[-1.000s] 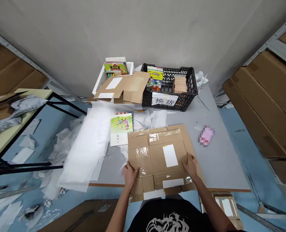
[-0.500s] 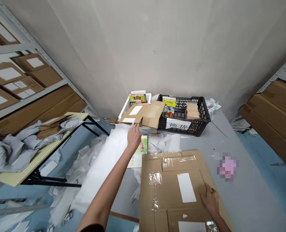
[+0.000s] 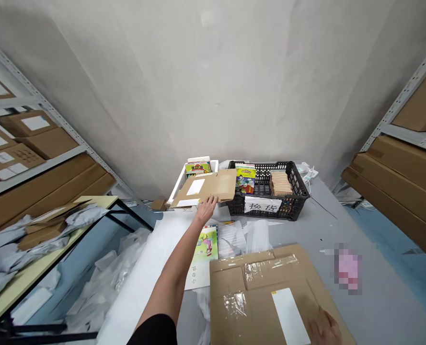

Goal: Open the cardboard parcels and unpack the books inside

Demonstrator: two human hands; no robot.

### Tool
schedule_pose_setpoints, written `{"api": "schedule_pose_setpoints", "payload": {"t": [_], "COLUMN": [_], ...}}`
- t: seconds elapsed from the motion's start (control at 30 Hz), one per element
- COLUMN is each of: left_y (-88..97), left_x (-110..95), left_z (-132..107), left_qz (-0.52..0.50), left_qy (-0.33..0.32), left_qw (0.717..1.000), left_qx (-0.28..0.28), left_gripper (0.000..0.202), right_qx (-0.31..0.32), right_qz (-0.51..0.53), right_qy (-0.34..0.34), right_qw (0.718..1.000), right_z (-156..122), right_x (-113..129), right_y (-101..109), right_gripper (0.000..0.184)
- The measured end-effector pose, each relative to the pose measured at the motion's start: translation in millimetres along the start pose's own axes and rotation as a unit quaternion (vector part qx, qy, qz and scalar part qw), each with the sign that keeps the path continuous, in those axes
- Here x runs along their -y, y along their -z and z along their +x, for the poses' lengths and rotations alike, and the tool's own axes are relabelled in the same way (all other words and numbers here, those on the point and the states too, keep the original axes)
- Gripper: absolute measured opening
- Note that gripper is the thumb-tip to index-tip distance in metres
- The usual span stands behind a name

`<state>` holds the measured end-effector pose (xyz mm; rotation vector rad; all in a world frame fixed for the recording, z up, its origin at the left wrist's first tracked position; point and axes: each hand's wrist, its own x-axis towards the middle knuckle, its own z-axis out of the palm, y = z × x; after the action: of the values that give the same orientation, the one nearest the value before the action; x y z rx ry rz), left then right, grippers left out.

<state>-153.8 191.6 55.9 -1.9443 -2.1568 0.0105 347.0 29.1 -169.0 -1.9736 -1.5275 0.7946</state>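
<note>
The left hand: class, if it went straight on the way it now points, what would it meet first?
Most likely the flattened cardboard, which seems to lie across the white bin. The left hand appears right at its near edge, though the depth leaves contact uncertain.

This seems a warehouse packing room: grey metal racks (image 3: pixel 51 164) hold white-labelled brown cardboard boxes (image 3: pixel 15 161), grey plastic parcels (image 3: pixel 85 215) crowd a yellow-topped table (image 3: pixel 101 201), a black plastic crate (image 3: pixel 288 211) holds picture-covered books (image 3: pixel 245 180), and a flat, taped cardboard carton (image 3: pixel 259 297) lies on a grey worktable (image 3: pixel 306 232).

Black crate (image 3: pixel 291 207), obstacle beside left hand (image 3: pixel 207 207)
</note>
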Motion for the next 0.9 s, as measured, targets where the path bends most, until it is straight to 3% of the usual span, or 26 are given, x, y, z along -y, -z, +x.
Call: {"api": "schedule_pose_setpoints", "payload": {"t": [0.17, 0.27, 0.33, 0.4, 0.5, 0.57, 0.6, 0.67, 0.73, 0.83, 0.9], "left_y": [25.8, 49.7, 68.1, 86.1, 106.5, 114.4, 116.6, 115.7, 105.5, 71.4, 39.9], "left_x": [11.9, 16.3, 16.8, 10.7, -19.6, -53.9, -74.1, -118.5, -165.3, -226.0, -245.4], "left_z": [9.0, 9.3, -1.0, -26.2, -95.1, -152.6, -180.8, -230.6, -268.9, -307.1, -322.9], "left_qz": [-0.002, -0.005, -0.01, -0.022, -0.049, -0.083, -0.108, -0.16, -0.203, -0.278, -0.34], "left_qy": [0.016, 0.016, 0.007, -0.028, -0.137, -0.192, -0.204, -0.219, -0.227, -0.234, -0.18], "left_qw": [1.0, 1.0, 0.999, 0.993, 0.968, 0.949, 0.945, 0.939, 0.938, 0.931, 0.92], "left_qx": [-0.002, -0.021, -0.052, -0.109, -0.205, -0.234, -0.231, -0.213, -0.167, -0.027, 0.072], "left_gripper": [0.052, 0.046, 0.045, 0.042, 0.04, 0.043, 0.046, 0.048, 0.047, 0.04, 0.037], "right_qx": [0.035, 0.083, 0.151, 0.228, 0.289, 0.314, 0.321, 0.33, 0.346, 0.384, 0.371], "right_qz": [0.097, 0.185, 0.269, 0.386, 0.509, 0.529, 0.512, 0.471, 0.42, 0.351, 0.295], "right_qy": [-0.02, -0.046, -0.069, -0.074, -0.08, -0.083, -0.078, -0.077, -0.09, -0.119, -0.128], "right_qw": [0.994, 0.978, 0.949, 0.891, 0.807, 0.784, 0.793, 0.814, 0.834, 0.846, 0.871], "right_z": [-1.7, -1.4, 1.9, 8.2, 20.3, 27.3, 29.9, 32.3, 30.6, 26.6, 28.5], "right_x": [43.6, 93.2, 134.6, 180.0, 242.6, 268.6, 274.1, 268.2, 240.7, 172.4, 122.3], "right_y": [3.0, 6.5, 12.3, 23.4, 51.7, 73.3, 83.0, 98.0, 106.1, 103.9, 94.2], "right_gripper": [0.069, 0.066, 0.064, 0.064, 0.065, 0.069, 0.07, 0.064, 0.056, 0.052, 0.052]}}
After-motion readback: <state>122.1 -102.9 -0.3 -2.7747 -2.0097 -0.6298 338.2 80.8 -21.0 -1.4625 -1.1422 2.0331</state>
